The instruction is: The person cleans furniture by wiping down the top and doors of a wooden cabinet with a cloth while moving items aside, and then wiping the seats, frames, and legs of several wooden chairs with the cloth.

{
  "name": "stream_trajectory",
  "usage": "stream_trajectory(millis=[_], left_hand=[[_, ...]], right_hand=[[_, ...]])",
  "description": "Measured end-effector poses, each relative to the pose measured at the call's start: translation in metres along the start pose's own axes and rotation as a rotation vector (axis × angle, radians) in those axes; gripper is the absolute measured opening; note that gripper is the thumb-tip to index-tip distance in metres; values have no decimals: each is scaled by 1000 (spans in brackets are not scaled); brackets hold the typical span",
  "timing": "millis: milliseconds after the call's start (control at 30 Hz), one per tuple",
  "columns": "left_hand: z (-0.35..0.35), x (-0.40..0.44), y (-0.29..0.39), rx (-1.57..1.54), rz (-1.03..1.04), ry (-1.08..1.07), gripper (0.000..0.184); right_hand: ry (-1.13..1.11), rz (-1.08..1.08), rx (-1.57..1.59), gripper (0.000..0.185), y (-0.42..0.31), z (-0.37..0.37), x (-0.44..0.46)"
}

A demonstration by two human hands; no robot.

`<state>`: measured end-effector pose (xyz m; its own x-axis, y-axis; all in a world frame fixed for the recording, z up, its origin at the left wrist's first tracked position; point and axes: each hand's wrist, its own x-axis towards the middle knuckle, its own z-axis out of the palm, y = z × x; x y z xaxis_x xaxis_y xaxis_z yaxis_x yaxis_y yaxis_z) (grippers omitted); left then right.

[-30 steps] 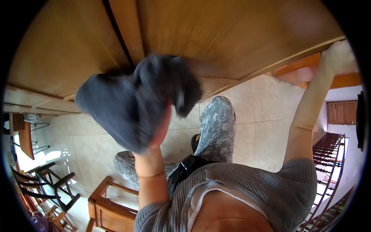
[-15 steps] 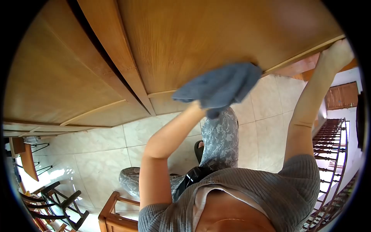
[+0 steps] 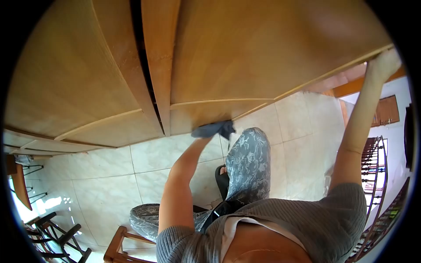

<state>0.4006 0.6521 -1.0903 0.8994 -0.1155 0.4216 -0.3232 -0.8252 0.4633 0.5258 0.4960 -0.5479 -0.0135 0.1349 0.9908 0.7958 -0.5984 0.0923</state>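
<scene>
A blue-grey cloth (image 3: 212,129) is pressed against the lower part of a brown wooden door panel (image 3: 245,57). My left hand (image 3: 204,140) holds it; the cloth covers most of the fingers, and its right end is blurred. At the upper right, my right hand (image 3: 385,65) is closed around the door's outer edge, with the fingertips out of sight. A second wooden panel (image 3: 66,74) stands to the left, past a dark vertical gap.
Pale floor tiles (image 3: 162,153) lie beneath the doors. A wooden stool (image 3: 116,245) is near my left leg, with dark chairs (image 3: 61,236) farther left. At right there is a railing (image 3: 377,175) and a brown cabinet (image 3: 386,110).
My left hand has moved the cloth down and left, from the large panel to the door's lower strip. My right hand stays on the edge. The view has shifted slightly.
</scene>
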Motion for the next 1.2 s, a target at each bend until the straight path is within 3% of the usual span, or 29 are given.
stream_trajectory(millis=[133,200,267,300,367,400,500,567,733,767,867,967,1067,1133,1167,1200], left_hand=[[-29,-54,-48,-136,-205,-10,30],[-75,-81,-65,-165,-272,59,29],[-147,-100,-70,19,-222,176,29],[-192,-106,-67,279,-125,202,31],[-290,-88,-44,550,-140,494,37],[-340,-92,-33,646,-270,556,40],[-372,-78,-33,284,-408,936,45],[-364,-80,-43,-48,-401,1039,43],[-322,-71,-85,-1141,-189,920,37],[-320,-72,-88,-1240,-161,892,36],[-317,-88,-54,-1329,-131,811,33],[-331,-104,-36,-1254,-148,800,34],[-379,-111,-36,-1039,-222,908,35],[-435,-105,-40,-795,-251,1028,36],[-472,-99,-41,-645,-255,1094,37],[-508,-91,-40,-490,-257,1156,37]], right_hand=[[-58,-60,-69,56,25,10,8],[-58,-88,-91,57,32,6,10],[-58,-55,-80,57,27,1,6],[-52,-18,-64,58,15,-3,2],[-24,-10,-66,55,25,-11,9],[-2,1,-36,54,26,-4,21],[13,20,-48,50,46,-13,29],[13,17,-70,48,62,-20,43],[-1,-17,-160,43,112,-36,97],[-5,-11,-180,42,113,-39,107],[-63,116,-143,42,61,-46,78],[-30,203,-19,41,-70,-64,20],[-268,19,463,39,-191,-57,-49],[-719,-70,581,36,-288,-42,-82],[-901,-4,875,32,-325,-23,-103],[-1310,679,1326,31,-371,-18,-128]])
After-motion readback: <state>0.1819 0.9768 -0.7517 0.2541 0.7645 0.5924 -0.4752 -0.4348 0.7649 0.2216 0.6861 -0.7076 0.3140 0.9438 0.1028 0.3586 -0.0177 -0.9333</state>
